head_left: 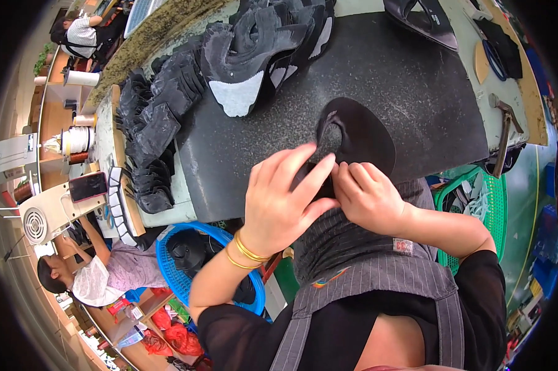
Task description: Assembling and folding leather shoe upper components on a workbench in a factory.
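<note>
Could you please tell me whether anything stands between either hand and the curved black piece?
Nothing visible does: the right hand pinches the curved black piece, and the left hand is open right beside it, contact unclear.

Under bright, diffuse light, the black piece (pixel 367 135) I hold shows a soft sheen; fisheye distortion bends my surroundings, corners black.

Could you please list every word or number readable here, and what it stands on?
Apron tag: reddish lettering, too blurred to quote reliably.
Top-right black piece: pale print, too small to read.
Held piece: no text visible.
</note>
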Motion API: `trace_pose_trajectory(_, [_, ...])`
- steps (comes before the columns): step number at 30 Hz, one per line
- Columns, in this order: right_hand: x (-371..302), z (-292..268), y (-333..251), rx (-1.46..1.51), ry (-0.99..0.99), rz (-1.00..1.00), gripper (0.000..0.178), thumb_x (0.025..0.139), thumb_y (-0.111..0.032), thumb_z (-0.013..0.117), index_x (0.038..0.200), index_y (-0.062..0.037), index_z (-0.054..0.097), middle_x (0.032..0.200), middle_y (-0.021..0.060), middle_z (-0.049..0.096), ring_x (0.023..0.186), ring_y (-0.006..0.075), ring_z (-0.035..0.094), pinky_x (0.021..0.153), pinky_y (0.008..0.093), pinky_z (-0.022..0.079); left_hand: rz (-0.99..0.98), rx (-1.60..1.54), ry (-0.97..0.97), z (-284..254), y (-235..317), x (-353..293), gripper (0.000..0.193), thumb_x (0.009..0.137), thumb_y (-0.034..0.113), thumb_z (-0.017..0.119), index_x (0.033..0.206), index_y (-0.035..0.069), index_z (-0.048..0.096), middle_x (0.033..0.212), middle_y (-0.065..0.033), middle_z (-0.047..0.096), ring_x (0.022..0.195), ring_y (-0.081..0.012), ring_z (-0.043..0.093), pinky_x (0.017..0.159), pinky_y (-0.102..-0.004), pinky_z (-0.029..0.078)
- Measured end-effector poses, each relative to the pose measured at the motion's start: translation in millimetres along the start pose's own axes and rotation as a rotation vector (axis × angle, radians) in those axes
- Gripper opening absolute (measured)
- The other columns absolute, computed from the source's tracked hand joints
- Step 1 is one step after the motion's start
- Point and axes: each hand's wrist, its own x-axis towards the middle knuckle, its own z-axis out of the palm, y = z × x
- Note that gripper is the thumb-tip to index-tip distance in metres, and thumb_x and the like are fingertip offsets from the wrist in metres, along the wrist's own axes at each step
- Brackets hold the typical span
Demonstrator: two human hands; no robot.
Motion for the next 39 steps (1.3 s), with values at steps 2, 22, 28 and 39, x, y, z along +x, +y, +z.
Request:
trace_pose_trajectory(2, [3, 1, -1, -0.056, -0.012, -0.002, 0.044, 0.068, -0.008, 0.066, 0.108, 0.0127, 0.067, 0.099, 0.0153, 0.063, 0.084, 0.0236, 0.059, 0.074, 0.0338, 0.052, -0.128, -0.106, -0.082, -4, -9, 8, 0.055, 0.070, 0.006, 0.085, 0.121, 0.008, 0.066, 0.125, -0.0153, 0.060, 0.106, -0.0337, 0.064, 0.091, -0.0388, 0.053])
trace_pose_trajectory(22, [-2, 14, -2, 0.283, 0.129, 0.144, 0.050, 0.067, -0.015, 0.067, 0.113, 0.0040, 0.069, 0.104, 0.0101, 0.060, 0.093, 0.0204, 0.060, 0.068, 0.0296, 0.049, -0.048, -0.004, -0.466, -26, -37, 39, 0.021, 0.075, 0.001, 0.067, 0.095, 0.005, 0.063, 0.086, -0.0083, 0.060, 0.090, -0.0288, 0.063, 0.072, -0.0386, 0.055])
trace_pose_trajectory(28, [-2, 2, 5, 0.186, 0.032, -0.063, 0.052, 0.066, -0.016, 0.066, 0.113, 0.0038, 0.070, 0.100, 0.0073, 0.058, 0.088, 0.0176, 0.057, 0.067, 0.0276, 0.048, 0.270, 0.191, -0.359, -17, -46, 20, 0.019, 0.071, 0.004, 0.065, 0.090, 0.003, 0.067, 0.088, -0.0069, 0.063, 0.092, -0.0275, 0.064, 0.074, -0.0357, 0.057])
trace_pose_trajectory(39, [-4, 11, 9, 0.246, -0.053, -0.100, 0.063, 0.073, -0.031, 0.070, 0.128, -0.0019, 0.066, 0.109, 0.0013, 0.050, 0.092, 0.0158, 0.050, 0.069, 0.0278, 0.046, 0.426, 0.170, -0.252, -12, -69, -9, 0.035, 0.066, 0.007, 0.066, 0.100, -0.002, 0.071, 0.101, -0.0101, 0.067, 0.094, -0.0265, 0.066, 0.078, -0.0335, 0.060])
